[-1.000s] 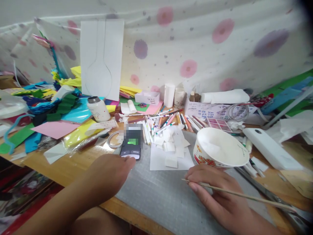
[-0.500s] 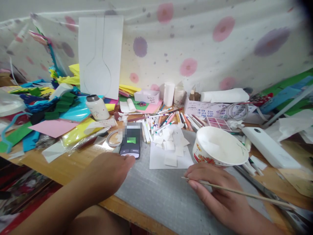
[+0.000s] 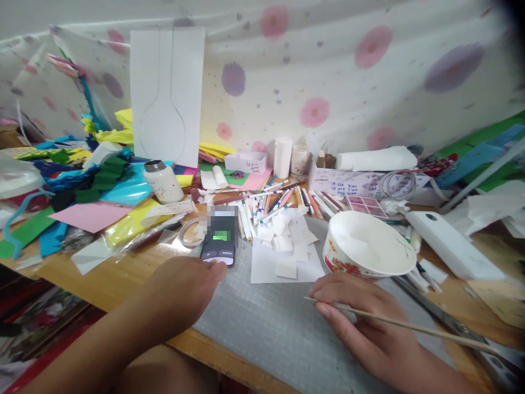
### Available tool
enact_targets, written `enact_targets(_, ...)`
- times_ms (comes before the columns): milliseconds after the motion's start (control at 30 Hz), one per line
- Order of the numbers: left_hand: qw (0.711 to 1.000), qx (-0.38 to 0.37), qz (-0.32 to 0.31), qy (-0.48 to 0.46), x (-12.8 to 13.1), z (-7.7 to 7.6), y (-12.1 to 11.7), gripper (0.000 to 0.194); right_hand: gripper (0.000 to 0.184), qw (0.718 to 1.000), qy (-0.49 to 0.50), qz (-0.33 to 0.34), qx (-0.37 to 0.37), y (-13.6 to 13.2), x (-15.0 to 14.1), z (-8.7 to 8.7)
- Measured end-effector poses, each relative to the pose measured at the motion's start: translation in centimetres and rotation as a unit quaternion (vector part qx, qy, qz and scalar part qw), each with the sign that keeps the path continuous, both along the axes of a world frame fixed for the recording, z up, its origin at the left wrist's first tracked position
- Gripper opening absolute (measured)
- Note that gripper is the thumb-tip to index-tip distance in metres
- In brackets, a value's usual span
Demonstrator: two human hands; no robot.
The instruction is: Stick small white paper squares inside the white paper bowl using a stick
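Observation:
My left hand (image 3: 184, 290) reaches over the table, palm down. Its fingertips touch the lower end of a smartphone (image 3: 219, 249) that lies with its lit screen up; some of its fingers are hidden behind the hand. Between the thumb and fingers of my right hand (image 3: 365, 323) is a thin wooden stick (image 3: 414, 326), slanting down to the right. Just beyond that hand stands a wide white paper bowl (image 3: 371, 241) with red and yellow print. Small white paper pieces (image 3: 286, 268) lie on a white sheet (image 3: 262, 268) between the hands.
A grey cutting mat (image 3: 262, 328) covers the near tabletop. Several markers (image 3: 283, 200) are heaped behind the paper. A white bottle (image 3: 163, 181), a tape roll (image 3: 189, 232) and colored paper (image 3: 88, 216) lie left. Right are a white power bank (image 3: 455, 246) and scissors (image 3: 447, 323).
Both hands stay in place, the left at the smartphone and the right around the wooden stick. Only the camera view has shifted very slightly.

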State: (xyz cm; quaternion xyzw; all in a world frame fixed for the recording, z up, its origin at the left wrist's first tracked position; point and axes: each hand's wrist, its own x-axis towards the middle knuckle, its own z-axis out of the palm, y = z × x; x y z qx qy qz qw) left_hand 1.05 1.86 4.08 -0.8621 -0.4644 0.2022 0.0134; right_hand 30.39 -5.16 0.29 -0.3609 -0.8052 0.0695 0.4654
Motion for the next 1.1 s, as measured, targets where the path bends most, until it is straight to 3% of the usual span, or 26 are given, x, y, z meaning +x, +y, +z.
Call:
enact_targets(500,1.0,-0.01,0.009,-0.001,0.59,0.82,-0.16,0.03,0.019,1.0,-0.003,0.001,0.001,-0.05,-0.09,0.28)
enact_targets(1100,1.0,-0.009,0.015,-0.013,0.6,0.71,-0.24,0.032,0.021,1.0,0.0,0.001,0.007,-0.12,-0.32,0.65)
